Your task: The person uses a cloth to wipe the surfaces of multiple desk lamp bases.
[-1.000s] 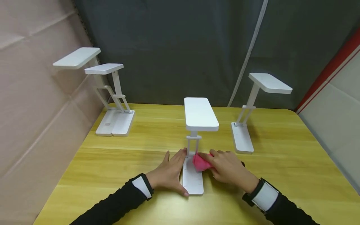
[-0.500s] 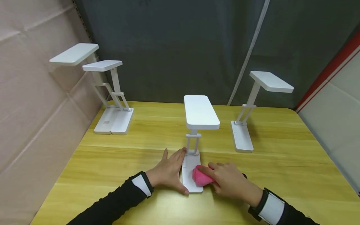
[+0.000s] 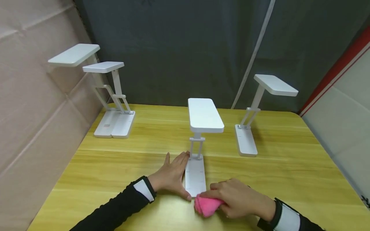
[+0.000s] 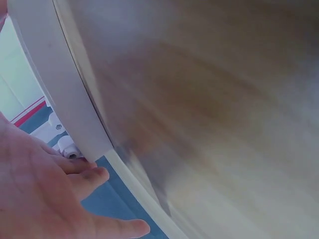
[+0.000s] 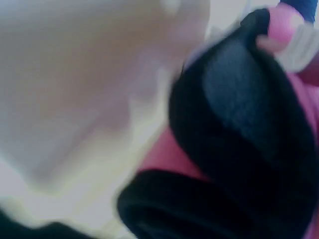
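Note:
A white folding desk lamp [image 3: 206,116] stands upright at the middle of the table. My left hand [image 3: 172,177] rests along the left side of its base [image 3: 195,178], thumb at the front corner and fingertips near the hinge. The left wrist view shows this hand [image 4: 45,194] with straight fingers against the base. My right hand [image 3: 238,199] grips a bunched pink cloth [image 3: 208,206] at the front edge of the base. Close up in the right wrist view, the cloth [image 5: 169,157] has black folds; the image is blurred.
Two more white desk lamps [image 3: 103,67] stand side by side at the back left of the wooden table [image 3: 138,147]. Another lamp [image 3: 245,141] stands at the right. A dark curtain [image 3: 173,54] hangs behind the table, and pale walls [image 3: 37,106] flank it.
My right hand has drawn the pink cloth along the lamp base from near the hinge to its front edge. My left hand and the lamp have kept their places.

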{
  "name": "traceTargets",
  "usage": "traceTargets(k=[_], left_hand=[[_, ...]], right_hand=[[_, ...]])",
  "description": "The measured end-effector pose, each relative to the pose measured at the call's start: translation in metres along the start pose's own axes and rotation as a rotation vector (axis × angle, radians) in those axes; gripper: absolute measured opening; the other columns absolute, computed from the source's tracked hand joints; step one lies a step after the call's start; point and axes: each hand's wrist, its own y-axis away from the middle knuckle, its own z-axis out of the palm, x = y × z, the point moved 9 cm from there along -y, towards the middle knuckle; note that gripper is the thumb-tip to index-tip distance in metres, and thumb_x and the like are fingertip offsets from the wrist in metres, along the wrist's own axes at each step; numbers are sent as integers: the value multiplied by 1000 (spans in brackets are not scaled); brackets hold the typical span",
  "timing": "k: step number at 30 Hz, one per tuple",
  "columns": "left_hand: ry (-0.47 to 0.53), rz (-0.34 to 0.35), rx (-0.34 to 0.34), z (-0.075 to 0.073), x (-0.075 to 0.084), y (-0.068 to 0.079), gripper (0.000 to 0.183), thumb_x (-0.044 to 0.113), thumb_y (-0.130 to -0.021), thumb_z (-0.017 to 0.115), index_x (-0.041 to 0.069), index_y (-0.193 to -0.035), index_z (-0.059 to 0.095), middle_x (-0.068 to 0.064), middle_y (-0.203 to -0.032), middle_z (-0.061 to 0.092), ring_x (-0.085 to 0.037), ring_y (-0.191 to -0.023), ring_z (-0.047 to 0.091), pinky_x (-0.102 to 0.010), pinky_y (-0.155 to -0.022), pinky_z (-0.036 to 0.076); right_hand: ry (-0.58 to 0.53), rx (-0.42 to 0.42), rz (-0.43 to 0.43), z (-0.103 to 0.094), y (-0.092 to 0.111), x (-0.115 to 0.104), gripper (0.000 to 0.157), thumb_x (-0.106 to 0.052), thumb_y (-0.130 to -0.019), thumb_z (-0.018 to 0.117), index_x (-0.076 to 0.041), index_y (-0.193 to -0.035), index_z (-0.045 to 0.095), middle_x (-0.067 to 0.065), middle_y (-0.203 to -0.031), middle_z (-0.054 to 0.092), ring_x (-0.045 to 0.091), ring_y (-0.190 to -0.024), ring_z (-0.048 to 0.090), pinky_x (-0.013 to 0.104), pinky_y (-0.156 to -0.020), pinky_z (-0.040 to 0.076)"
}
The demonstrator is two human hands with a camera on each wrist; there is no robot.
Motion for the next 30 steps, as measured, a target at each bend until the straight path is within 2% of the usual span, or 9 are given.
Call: traceTargets(k=[2, 5, 7, 10, 14, 18, 22, 25, 30], left_hand=[[-7, 3, -4, 1, 0, 0, 138, 80, -46, 64, 1, -141, 2, -15, -149, 6, -25, -135, 6, -69, -96, 4], [-10, 16, -13, 4, 2, -1, 137, 81, -46, 64, 3, -141, 3, -13, -149, 7, -25, -135, 7, -70, -96, 6], [-1, 24, -29, 6, 4, -2, 136, 81, -47, 63, 4, -141, 2, -13, -149, 7, -24, -135, 6, -70, -96, 6], [9, 31, -56, 9, 6, -2, 136, 81, -48, 62, 5, -141, -1, -12, -150, 4, -24, -135, 4, -70, -96, 5], [-17, 26, -55, 6, 4, -1, 136, 81, -48, 63, 5, -141, 0, -11, -150, 4, -23, -135, 3, -70, -96, 5], [-45, 30, -51, 1, 3, -1, 134, 81, -49, 62, 3, -141, 3, -11, -149, 4, -24, -136, 3, -70, -96, 4], [-44, 39, -46, 0, 3, 0, 134, 82, -49, 61, 3, -141, 3, -11, -150, 5, -24, -136, 3, -71, -96, 4], [-60, 42, -21, 0, 2, 0, 136, 82, -48, 62, 3, -141, 4, -11, -149, 8, -24, -136, 6, -71, -95, 6], [-97, 37, -1, -1, -1, 0, 137, 84, -46, 60, 2, -141, 6, -13, -149, 11, -24, -135, 9, -72, -94, 9]], right_hand=[[19, 41, 39, -6, -12, 10, 56, -13, -69, 60, -30, -122, 52, -13, -83, 48, -1, -57, 37, 16, -44, 31], [149, 130, 131, -15, -31, 29, 53, -16, -72, 60, -23, -124, 51, -6, -79, 50, 4, -53, 37, 20, -42, 33], [244, 171, 163, -15, -40, 36, 54, -18, -71, 61, -20, -125, 51, -1, -80, 54, 5, -52, 38, 23, -41, 34], [331, 207, 160, -10, -46, 37, 55, -20, -70, 62, -16, -124, 52, 3, -79, 57, 7, -49, 38, 23, -38, 34], [380, 246, 119, -7, -50, 28, 54, -26, -68, 65, -13, -119, 55, 4, -82, 59, 8, -49, 40, 23, -37, 34], [410, 213, 80, -5, -51, 16, 50, -30, -67, 66, -15, -113, 57, 2, -80, 57, 8, -49, 39, 23, -37, 32], [404, 117, 68, 2, -49, 4, 49, -29, -68, 64, -17, -114, 56, 0, -79, 55, 9, -50, 41, 24, -36, 31], [358, 69, 52, 8, -45, -6, 48, -23, -69, 60, -17, -116, 56, -1, -82, 56, 11, -52, 44, 25, -37, 34], [205, 31, 42, 11, -37, -15, 46, -15, -68, 58, -19, -114, 56, -6, -79, 53, 6, -52, 40, 23, -40, 35]])
